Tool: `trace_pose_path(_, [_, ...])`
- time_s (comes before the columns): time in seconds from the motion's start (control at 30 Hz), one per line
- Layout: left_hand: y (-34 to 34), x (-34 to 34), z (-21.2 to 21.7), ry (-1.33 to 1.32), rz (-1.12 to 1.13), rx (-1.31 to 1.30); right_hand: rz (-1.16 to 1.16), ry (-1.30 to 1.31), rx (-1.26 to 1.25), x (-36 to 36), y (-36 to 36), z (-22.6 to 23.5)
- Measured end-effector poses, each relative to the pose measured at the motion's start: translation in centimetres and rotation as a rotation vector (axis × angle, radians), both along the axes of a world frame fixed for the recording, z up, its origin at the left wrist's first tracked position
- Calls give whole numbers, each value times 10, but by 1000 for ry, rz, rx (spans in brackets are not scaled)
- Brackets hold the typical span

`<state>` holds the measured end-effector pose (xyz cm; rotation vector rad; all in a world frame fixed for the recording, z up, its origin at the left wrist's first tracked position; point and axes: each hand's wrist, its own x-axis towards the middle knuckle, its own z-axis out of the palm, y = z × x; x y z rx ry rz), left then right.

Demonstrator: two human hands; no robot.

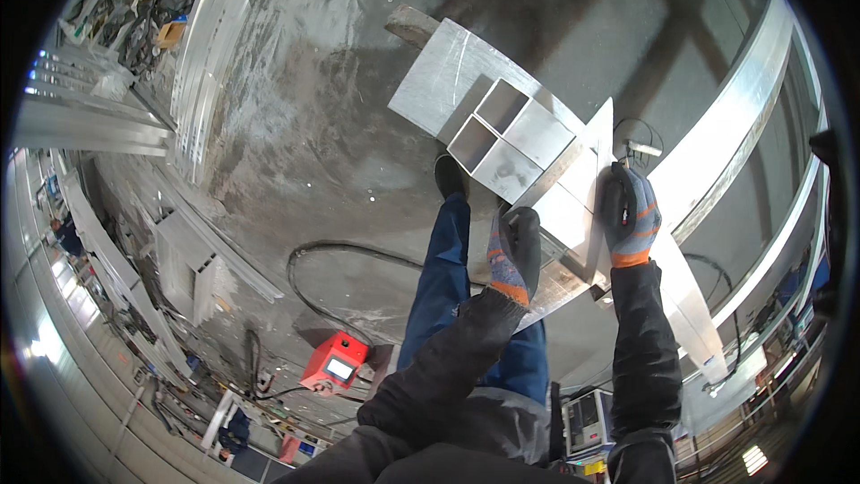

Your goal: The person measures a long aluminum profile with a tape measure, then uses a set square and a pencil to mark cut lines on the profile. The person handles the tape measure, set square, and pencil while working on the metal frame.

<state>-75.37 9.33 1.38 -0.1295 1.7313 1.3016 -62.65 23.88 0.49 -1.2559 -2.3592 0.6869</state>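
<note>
Two silvery square metal tubes (509, 168) lie side by side with their hollow ends facing up and left. They rest over a flat metal sheet (443, 67). A thin pointed metal plate (587, 166) stands against their right ends. My right hand (632, 211), in a grey glove with an orange cuff, is closed at the right edge of this plate; its fingertips are partly hidden. My left hand (513, 251), gloved alike, is curled beside the near side of the tubes. What its fingers hold, if anything, is hidden.
A long metal beam (726, 125) runs along the right. On the floor at lower left sits a red box with a screen (337, 363), and a black cable (349, 245) loops near my leg. Long metal profiles (210, 72) and scrap (148, 31) lie at upper left.
</note>
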Motion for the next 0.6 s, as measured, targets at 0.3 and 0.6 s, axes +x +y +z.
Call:
trace_pose_path(0.3, [18,-34,-15,232,176,110,-67,25,-71,-37,-11,4])
trace_pose_path(0.6, [22,-28,-43,52,404,190,-27,2,-22,-52,-6,1])
